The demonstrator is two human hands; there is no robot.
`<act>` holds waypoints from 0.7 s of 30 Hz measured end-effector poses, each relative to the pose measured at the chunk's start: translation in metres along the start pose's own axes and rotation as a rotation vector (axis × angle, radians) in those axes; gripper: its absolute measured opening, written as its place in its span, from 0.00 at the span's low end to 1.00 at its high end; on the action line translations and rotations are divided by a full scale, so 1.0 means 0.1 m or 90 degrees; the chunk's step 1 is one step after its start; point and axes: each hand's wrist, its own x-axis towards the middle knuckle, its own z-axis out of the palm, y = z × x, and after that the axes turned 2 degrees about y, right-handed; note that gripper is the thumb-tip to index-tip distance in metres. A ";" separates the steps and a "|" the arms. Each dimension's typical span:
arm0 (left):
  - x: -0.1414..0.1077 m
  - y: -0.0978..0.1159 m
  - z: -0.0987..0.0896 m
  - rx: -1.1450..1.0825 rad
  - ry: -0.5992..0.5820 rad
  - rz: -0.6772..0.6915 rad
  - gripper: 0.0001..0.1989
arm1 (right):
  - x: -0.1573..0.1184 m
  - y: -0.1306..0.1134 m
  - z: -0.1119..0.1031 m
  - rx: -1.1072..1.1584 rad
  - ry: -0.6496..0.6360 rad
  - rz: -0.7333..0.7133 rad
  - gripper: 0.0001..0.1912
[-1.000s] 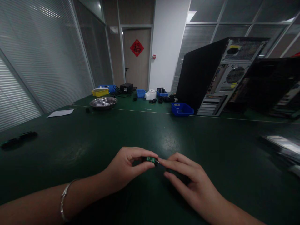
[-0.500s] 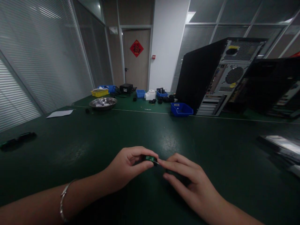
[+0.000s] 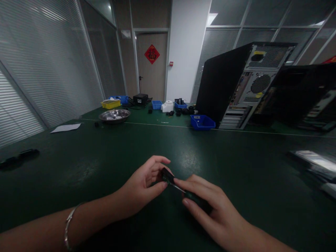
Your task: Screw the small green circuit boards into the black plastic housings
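Observation:
My left hand [image 3: 147, 183] has its thumb and curled fingers round a small dark part [image 3: 167, 175] with some green on its lower side; the index finger is lifted off it. My right hand [image 3: 212, 206] is closed on the dark handle of a thin metal-shafted screwdriver [image 3: 195, 198]. The shaft points left and its end meets the small part. My right index fingertip rests along the shaft beside the part. Both hands are above the dark green table [image 3: 126, 147].
A blue bin [image 3: 203, 123] and a tilted black computer tower [image 3: 223, 84] stand behind, right. At the back left are a metal bowl [image 3: 114, 116], paper [image 3: 65, 128] and a yellow tray [image 3: 111, 104]. Silver drives [image 3: 316, 161] lie far right, dark parts [image 3: 19, 157] far left.
The small part has turned in my left hand, showing its black side, and my left index finger has lifted. More of the screwdriver shaft shows.

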 end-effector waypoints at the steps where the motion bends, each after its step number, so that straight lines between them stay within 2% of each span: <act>1: 0.00 -0.01 0.01 -0.029 0.004 -0.001 0.20 | 0.00 0.00 0.00 0.001 -0.002 0.001 0.22; 4: 0.02 -0.01 0.03 -0.111 0.011 -0.019 0.21 | 0.00 0.01 0.00 0.002 -0.007 0.003 0.23; 7: 0.03 0.02 0.04 -0.112 0.010 -0.036 0.18 | 0.00 0.00 0.00 0.002 -0.014 -0.002 0.23; 10: 0.01 0.04 0.04 -0.057 -0.003 -0.043 0.14 | 0.00 -0.01 0.00 0.002 -0.022 -0.002 0.23; 13: -0.02 0.06 0.03 -0.001 -0.042 -0.038 0.17 | 0.00 -0.02 -0.01 0.000 -0.023 -0.005 0.23; 16: -0.04 0.06 0.02 0.099 -0.080 0.010 0.19 | 0.00 -0.02 -0.01 0.010 -0.026 -0.015 0.22; 21: -0.02 0.04 -0.01 0.263 -0.030 0.054 0.14 | -0.02 -0.03 -0.01 -0.003 -0.038 -0.012 0.22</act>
